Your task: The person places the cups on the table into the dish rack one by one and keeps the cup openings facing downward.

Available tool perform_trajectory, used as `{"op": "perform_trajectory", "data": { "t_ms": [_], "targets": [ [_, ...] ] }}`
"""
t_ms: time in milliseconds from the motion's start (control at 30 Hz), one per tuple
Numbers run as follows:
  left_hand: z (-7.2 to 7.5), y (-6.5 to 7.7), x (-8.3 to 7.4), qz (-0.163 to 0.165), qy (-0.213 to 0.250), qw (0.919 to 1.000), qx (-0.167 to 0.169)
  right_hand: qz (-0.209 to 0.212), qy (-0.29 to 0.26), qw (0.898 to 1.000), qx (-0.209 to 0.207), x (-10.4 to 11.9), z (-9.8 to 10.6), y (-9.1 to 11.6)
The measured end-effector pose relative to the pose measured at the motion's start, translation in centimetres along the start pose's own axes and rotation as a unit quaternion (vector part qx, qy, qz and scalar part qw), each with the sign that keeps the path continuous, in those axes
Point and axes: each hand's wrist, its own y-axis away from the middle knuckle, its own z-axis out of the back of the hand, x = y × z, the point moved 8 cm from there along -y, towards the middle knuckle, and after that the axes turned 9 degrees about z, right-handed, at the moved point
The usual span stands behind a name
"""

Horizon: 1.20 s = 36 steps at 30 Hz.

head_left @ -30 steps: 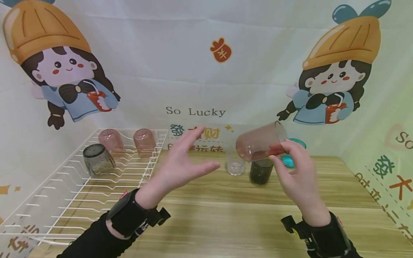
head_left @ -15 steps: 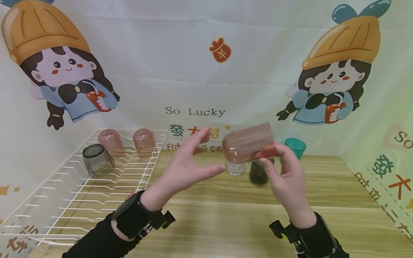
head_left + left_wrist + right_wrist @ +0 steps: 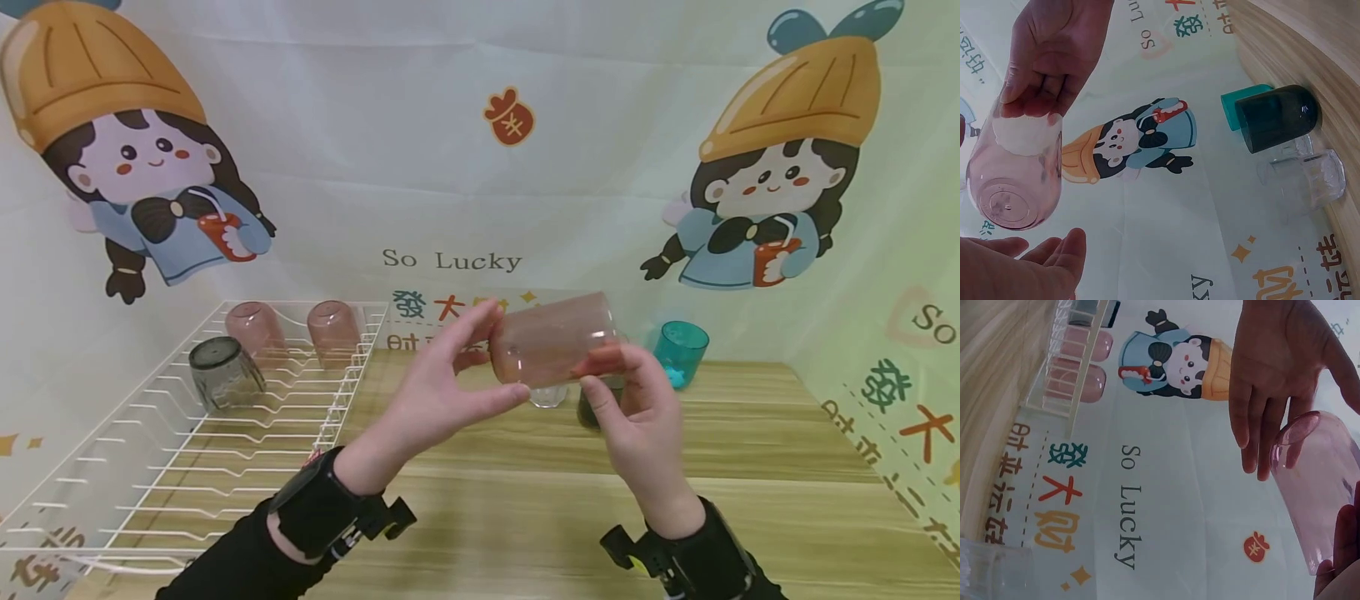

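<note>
While the right hand (image 3: pixel 637 412) pinches the pink tumbler (image 3: pixel 551 337) near its rim, thumb against fingers, the left hand (image 3: pixel 442 387) is spread about the base end, thumb well apart from forefinger; left-finger contact, cannot tell; tumbler aloft between both hands, nearly on its side; beyond the right fingers, clear glass (image 3: pixel 549 397), dark glass (image 3: pixel 1275 119) and, farther right, teal cup (image 3: pixel 681 354), all on the wooden table (image 3: pixel 480 533); left of the left fingers, white wire rack (image 3: pixel 105 551) bearing two rosy glasses (image 3: pixel 333 329) and a grey glass (image 3: pixel 225 375), bases up.
</note>
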Motion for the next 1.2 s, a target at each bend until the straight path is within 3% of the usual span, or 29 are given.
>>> {"op": "perform_trajectory", "data": {
  "t_ms": [133, 467, 667, 867, 1200],
  "targets": [
    [-0.2, 0.1, -0.2, -0.011, 0.014, 0.9998, 0.003, -0.004, -0.005, 1.000, -0.006, -0.2, -0.2, 0.2],
    [-0.4, -0.1, -0.8, -0.039, 0.113, 0.9928, 0.009, -0.002, -0.037, 0.999, -0.037, -0.2, -0.4, 0.6],
    [0.0, 0.0, -0.8, -0.043, 0.115, 0.9924, -0.001, -0.005, -0.053, 0.998, -0.031, -0.4, -0.7, 0.8],
    [0.4, 0.1, -0.5, -0.039, 0.093, 0.9948, -0.013, -0.010, -0.030, 0.999, -0.006, -0.7, -0.9, 0.9],
    [0.6, 0.1, -0.2, -0.038, 0.082, 0.9957, -0.018, -0.050, -0.012, 0.998, 0.029, -1.2, -1.0, 1.2]
  ]
}}
